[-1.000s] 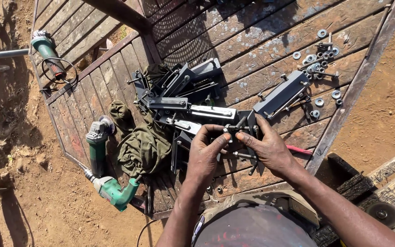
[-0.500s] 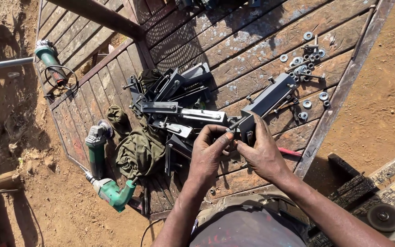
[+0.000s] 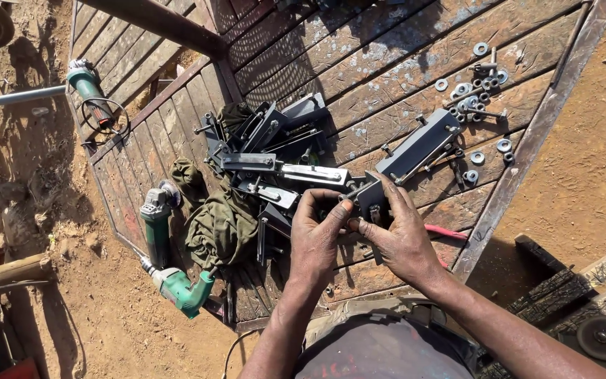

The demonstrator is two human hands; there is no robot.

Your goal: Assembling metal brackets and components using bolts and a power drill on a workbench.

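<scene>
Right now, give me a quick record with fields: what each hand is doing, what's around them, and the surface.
left hand: fingertips pinch a small part, too small to tell
right hand: rests on the near end of a dark metal bracket
beside hands: pile of brackets, green cloth
far right: washers and bolts
left edge: two green grinders
surface: plank deck on dirt

Bare forearms, no sleeves or gloves; dusty hands (image 3: 359,235); grey-maroon garment below.
</scene>
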